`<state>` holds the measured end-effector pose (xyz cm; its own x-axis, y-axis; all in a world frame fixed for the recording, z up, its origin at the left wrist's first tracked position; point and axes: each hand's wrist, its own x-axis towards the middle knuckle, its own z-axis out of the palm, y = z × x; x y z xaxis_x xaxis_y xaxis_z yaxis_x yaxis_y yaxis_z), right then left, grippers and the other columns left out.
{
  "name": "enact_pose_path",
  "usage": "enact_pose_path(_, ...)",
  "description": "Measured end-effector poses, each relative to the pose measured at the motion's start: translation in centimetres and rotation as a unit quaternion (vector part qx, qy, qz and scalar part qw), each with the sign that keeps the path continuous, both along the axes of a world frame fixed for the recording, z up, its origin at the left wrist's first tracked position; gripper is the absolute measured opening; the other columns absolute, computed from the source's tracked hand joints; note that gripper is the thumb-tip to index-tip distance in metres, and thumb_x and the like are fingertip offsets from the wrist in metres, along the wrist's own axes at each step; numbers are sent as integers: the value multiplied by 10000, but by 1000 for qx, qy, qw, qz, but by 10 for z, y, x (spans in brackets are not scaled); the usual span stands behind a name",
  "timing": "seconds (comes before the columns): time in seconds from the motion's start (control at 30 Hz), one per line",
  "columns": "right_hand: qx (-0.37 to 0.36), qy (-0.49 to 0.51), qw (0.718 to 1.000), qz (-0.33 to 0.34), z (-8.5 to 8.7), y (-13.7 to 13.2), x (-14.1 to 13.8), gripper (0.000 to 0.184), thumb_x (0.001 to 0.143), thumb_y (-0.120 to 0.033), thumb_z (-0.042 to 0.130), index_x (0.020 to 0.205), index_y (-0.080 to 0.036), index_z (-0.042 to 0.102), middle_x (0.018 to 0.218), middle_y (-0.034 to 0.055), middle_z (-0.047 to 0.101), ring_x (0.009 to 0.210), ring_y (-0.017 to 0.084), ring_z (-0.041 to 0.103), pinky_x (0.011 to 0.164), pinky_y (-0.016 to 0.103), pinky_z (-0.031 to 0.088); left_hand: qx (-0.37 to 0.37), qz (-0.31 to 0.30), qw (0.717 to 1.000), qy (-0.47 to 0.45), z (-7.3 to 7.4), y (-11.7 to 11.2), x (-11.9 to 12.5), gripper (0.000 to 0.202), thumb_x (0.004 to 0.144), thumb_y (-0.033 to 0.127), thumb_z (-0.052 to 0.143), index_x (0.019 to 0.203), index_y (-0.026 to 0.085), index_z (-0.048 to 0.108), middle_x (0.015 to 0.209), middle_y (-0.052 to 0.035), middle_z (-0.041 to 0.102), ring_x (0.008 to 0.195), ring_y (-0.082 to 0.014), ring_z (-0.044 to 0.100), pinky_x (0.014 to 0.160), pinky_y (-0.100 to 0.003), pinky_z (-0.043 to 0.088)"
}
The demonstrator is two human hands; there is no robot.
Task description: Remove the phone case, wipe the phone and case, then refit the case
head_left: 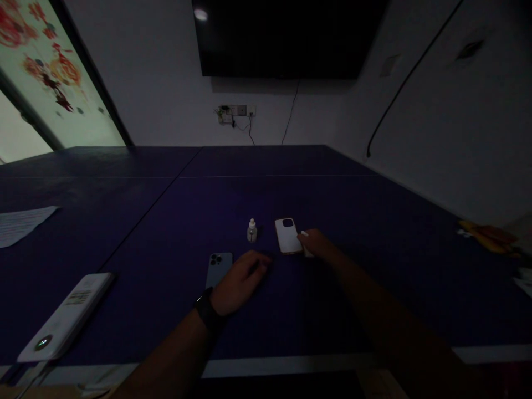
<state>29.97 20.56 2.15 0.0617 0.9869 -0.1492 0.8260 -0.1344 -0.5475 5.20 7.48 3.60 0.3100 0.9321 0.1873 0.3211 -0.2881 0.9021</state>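
left hand [241, 282], palm down, fingers [258, 261] curled close together, nothing visibly held – lying over the lower right corner of a pale blue smartphone [218, 268]; dark wristband [206, 310] on the wrist. right hand [316, 246] outstretched, fingers [302, 241] against the right edge of a white-backed smartphone [287, 235], a small white object [307, 251] just beneath them – hold on it impossible to tell in the dim light. small dropper bottle [251, 231] upright between the two phones, touching neither. around these, on the dark blue table [266, 191]: white power bank [66, 316] at lower left, sheet of paper [20, 224] at far left, yellow and orange items [488, 235] at far right. beyond the table, wall sockets [235, 112] below a wall-mounted screen [286, 39].
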Motion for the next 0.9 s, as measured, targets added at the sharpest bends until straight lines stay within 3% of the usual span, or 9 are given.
enact_pose_path(0.17, -17, 1, 999, -29, 0, -4, 6, 319, 968, -359, 615, 1234, -183, 609, 1260, 97, 623, 1066, 227, 643, 900, 429, 560, 73, -92, 973, 199, 17, -12, -3, 249, 991, 304, 459, 1148, 213, 631, 1154, -83, 674, 1086, -229, 608, 977, -408, 462)
enact_pose_path(0.3, 27, 46, 997, -56, 7, -13, 14, 164, 904, -234, 606, 1008, -146, 697, 943, 99, 732, 909, 225, 696, 766, 304, 533, 68, -117, 921, 365, 29, -27, -13, 287, 914, 347, 591, 1163, 212, 631, 1197, -114, 647, 1057, -277, 620, 884, -418, 515)
enact_pose_path(0.37, 49, 88, 992, -70, 10, -19, 17, 208, 873, -201, 556, 1038, -156, 673, 849, 79, 743, 803, 208, 707, 669, 269, 515, 35, -30, 903, 428, 33, -30, -21, 352, 934, 436, 540, 1145, 173, 640, 1184, -155, 646, 1056, -313, 622, 862, -441, 522)
enact_pose_path(0.47, 67, 163, 981, -77, 13, -29, 15, 262, 868, -223, 484, 1097, -177, 602, 865, 64, 754, 716, 184, 701, 598, 251, 514, 0, 143, 850, 507, 33, -28, -32, 553, 942, 565, 444, 1131, 83, 641, 1137, -240, 633, 1050, -379, 612, 848, -488, 511)
enact_pose_path(0.53, 73, 203, 974, -72, 12, -34, 11, 235, 853, -245, 476, 1055, -192, 582, 885, 61, 754, 711, 181, 697, 592, 248, 520, -35, 196, 825, 529, 29, -24, -36, 669, 889, 662, 466, 1112, 57, 643, 1107, -272, 623, 1045, -415, 601, 817, -502, 512)
enact_pose_path(0.6, 75, 231, 968, -63, 8, -37, 5, 198, 826, -259, 497, 997, -201, 576, 892, 61, 750, 715, 184, 691, 592, 249, 519, -75, 212, 830, 510, 24, -20, -38, 684, 803, 692, 569, 1068, 67, 655, 1085, -278, 619, 1049, -443, 590, 804, -517, 511)
enact_pose_path(0.73, 66, 260, 963, -38, 3, -39, -6, 166, 788, -258, 528, 938, -198, 568, 868, 62, 742, 705, 186, 680, 587, 251, 503, -112, 240, 889, 374, 9, -19, -36, 551, 670, 544, 750, 996, 107, 665, 1071, -266, 608, 1034, -488, 586, 852, -594, 464)
enact_pose_path(0.8, 61, 266, 962, -27, 3, -40, -9, 148, 779, -259, 539, 912, -197, 566, 841, 58, 742, 698, 187, 678, 585, 251, 494, -105, 262, 912, 299, 2, -20, -34, 525, 652, 475, 762, 1023, 118, 657, 1054, -256, 606, 1038, -506, 579, 876, -638, 425)
enact_pose_path(0.9, 57, 268, 961, -22, 5, -43, -10, 131, 772, -258, 543, 887, -199, 563, 835, 63, 747, 700, 190, 677, 585, 254, 488, -93, 288, 919, 252, -3, -20, -35, 585, 621, 408, 771, 1119, 133, 636, 1062, -245, 608, 1095, -521, 550, 917, -653, 388)
